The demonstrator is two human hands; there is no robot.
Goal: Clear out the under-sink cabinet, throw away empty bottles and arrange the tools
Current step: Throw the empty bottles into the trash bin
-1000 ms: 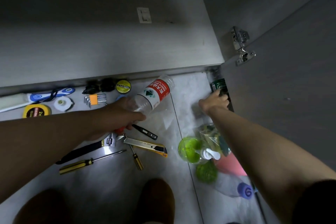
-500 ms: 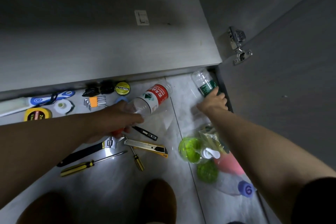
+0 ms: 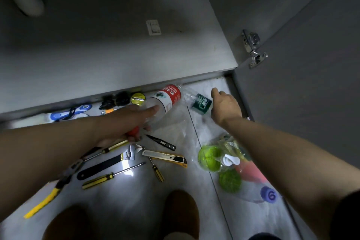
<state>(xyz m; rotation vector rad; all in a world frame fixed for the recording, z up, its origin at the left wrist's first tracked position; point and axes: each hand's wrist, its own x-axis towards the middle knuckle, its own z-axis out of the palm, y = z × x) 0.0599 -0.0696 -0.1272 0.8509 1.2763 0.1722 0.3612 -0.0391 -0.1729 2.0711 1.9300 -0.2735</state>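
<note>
Now left hand (image 3: pixel 126 122) grips red-label bottle (image 3: pixel 169 96) near neck, right hand (image 3: pixel 226 107) grips green-label bottle (image 3: pixel 200 102); both bottles point away, toward cabinet (image 3: pixel 116 54).

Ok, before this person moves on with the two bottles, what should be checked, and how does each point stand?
1. Left hand grips the clear red-labelled plastic bottle: ok.
2. Right hand grips the clear green-labelled plastic bottle: ok, though its fingers are partly hidden.
3. Both bottles empty: cannot tell, the picture is too dim.
4. Bin located: cannot tell, none in view.
5. Floor safe for stepping: not ok, the yellow utility knife and black-handled adjustable wrench lie loose just ahead of the brown shoes.
</note>
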